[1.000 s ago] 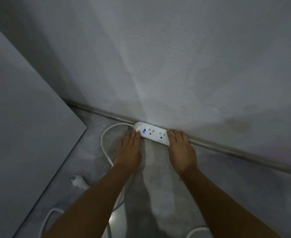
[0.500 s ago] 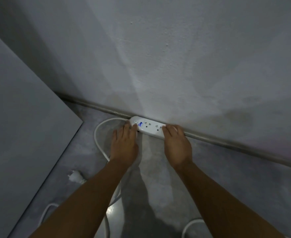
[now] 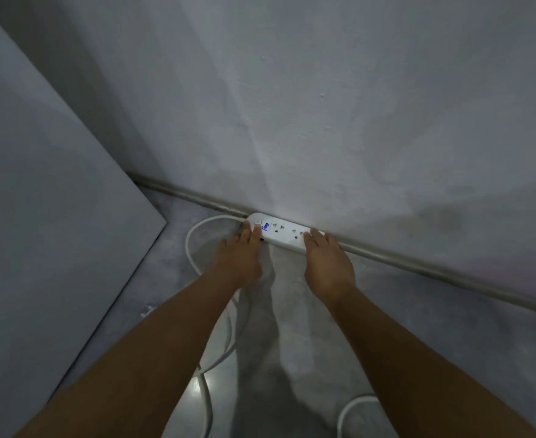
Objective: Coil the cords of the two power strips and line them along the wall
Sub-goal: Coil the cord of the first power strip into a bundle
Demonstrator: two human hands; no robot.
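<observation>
Lying flat on the grey floor [image 3: 418,311], a white power strip [image 3: 284,233] sits with its long back edge against the foot of the wall [image 3: 323,121], along the baseboard [image 3: 418,263]. At the strip's left end the left hand [image 3: 240,259] rests palm down, fingers extended and close together, their tips on the casing beside the round switch [image 3: 257,221] and a blue mark — not gripping. At the strip's right end the right hand [image 3: 328,263] lies the same way, fingers straight and together, tips on the top face, clamped on nothing. From the strip's left end a white cord [image 3: 194,248] loops out over the floor, uncoiled, and passes under the left forearm. Well away from the strip, low in the view, a second white cord [image 3: 349,406] curves beside the right forearm — the second power strip is not in sight. Left of the strip stands a large grey panel [image 3: 55,232].
</observation>
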